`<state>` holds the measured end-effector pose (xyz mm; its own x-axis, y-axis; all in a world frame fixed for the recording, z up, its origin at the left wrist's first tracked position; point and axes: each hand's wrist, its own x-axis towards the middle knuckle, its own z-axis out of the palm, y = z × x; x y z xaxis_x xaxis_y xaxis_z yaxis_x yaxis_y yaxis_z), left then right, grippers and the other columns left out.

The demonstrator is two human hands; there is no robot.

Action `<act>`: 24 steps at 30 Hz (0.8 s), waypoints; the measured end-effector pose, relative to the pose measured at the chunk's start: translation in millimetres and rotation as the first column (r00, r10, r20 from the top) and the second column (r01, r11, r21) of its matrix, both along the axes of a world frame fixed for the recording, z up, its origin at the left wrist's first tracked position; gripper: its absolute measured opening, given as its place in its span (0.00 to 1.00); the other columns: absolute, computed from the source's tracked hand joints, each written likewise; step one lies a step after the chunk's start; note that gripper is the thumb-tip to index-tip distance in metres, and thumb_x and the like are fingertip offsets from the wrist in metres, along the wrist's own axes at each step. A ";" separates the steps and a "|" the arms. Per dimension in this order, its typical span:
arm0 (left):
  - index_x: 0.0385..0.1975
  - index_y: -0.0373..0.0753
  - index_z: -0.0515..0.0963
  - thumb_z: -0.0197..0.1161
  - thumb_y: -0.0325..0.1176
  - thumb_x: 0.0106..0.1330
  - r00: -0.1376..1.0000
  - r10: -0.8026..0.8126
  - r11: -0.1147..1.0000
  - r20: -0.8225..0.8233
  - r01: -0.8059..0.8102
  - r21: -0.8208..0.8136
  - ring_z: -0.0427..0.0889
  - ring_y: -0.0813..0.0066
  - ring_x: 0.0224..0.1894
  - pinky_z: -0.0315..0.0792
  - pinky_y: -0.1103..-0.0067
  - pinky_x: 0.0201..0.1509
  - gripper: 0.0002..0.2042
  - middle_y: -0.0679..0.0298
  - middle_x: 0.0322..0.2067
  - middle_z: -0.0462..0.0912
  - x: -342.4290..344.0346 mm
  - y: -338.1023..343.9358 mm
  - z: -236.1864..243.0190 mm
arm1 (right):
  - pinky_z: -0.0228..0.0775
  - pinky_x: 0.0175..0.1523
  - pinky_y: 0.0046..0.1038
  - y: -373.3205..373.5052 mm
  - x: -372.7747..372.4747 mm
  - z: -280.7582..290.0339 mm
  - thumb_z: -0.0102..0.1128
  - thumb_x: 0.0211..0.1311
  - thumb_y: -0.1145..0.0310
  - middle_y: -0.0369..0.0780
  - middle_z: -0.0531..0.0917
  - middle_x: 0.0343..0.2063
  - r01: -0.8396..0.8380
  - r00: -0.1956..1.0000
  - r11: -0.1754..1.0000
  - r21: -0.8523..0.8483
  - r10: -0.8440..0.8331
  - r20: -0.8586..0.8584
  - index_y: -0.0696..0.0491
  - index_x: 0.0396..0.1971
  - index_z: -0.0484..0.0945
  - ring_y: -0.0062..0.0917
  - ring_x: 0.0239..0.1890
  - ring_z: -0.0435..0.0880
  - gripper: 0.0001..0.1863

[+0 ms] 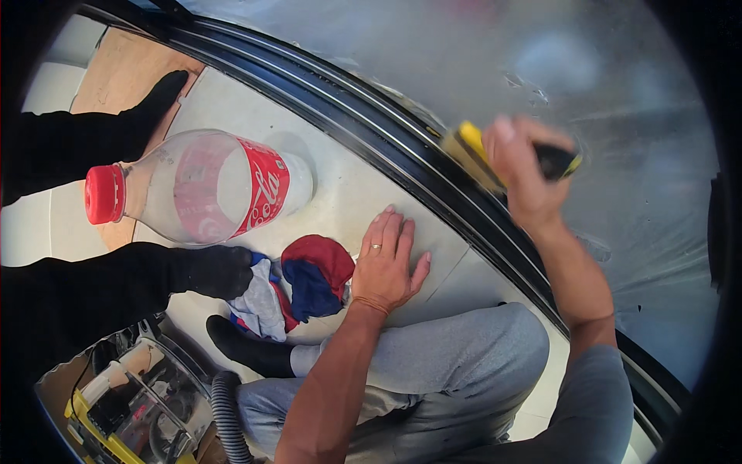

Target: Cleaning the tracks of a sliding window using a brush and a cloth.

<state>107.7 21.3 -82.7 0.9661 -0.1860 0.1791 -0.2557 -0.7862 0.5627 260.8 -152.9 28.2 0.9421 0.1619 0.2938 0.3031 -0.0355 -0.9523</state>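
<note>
My left hand (389,259) rests flat on the pale floor tile (332,176), fingers apart, holding nothing. Just left of it lie crumpled cloths, one dark red and navy (315,271), one grey with blue and red (259,301). My right hand (533,170) grips a yellow and black brush (475,155), blurred by motion, with its pale bristles over the black metal sliding-door track (355,89). Beyond the track is a grey, plastic-covered surface (618,224).
A large clear plastic bottle (193,185) with red cap lies left. Another person's black-clad feet (162,100) are beside it. A box (54,394) holding a yellow tool (108,410) and a grey corrugated hose (226,417) are at lower left. My folded legs (448,348) occupy the lower middle.
</note>
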 end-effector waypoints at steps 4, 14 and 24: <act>0.58 0.31 0.73 0.69 0.40 0.61 1.000 -0.015 1.000 0.023 0.015 -0.008 0.67 0.44 0.68 0.63 0.56 0.72 0.28 0.46 0.59 0.70 5.2 -6.5 -2.0 | 0.54 0.24 0.23 14.1 6.8 -32.3 0.66 0.69 0.65 0.28 0.68 0.13 0.087 0.985 0.973 -0.215 -0.052 0.166 0.56 0.15 0.74 0.10 0.19 0.64 0.21; 0.59 0.31 0.72 0.68 0.38 0.61 0.999 -0.034 0.999 0.000 0.034 0.015 0.67 0.43 0.68 0.63 0.57 0.71 0.28 0.45 0.60 0.70 3.6 -11.4 1.1 | 0.69 0.24 0.29 112.4 84.6 -51.1 0.74 0.58 0.61 0.44 0.81 0.15 -0.033 0.928 0.994 -0.105 0.069 0.367 0.55 0.26 0.86 0.21 0.16 0.78 0.12; 0.61 0.32 0.71 0.68 0.37 0.61 1.000 -0.005 0.999 0.002 0.005 0.050 0.67 0.43 0.68 0.63 0.57 0.71 0.28 0.45 0.61 0.69 -1.1 -8.6 2.5 | 0.56 0.24 0.27 70.7 76.5 22.4 0.66 0.66 0.52 0.29 0.68 0.12 -0.296 0.955 0.933 0.204 0.285 0.080 0.52 0.17 0.75 0.14 0.19 0.64 0.23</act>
<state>106.6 12.8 -80.1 0.9648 -0.1995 0.1711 -0.2606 -0.8122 0.5220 337.3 -82.3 50.5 0.8472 0.3554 0.3948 0.3155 0.2612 -0.9123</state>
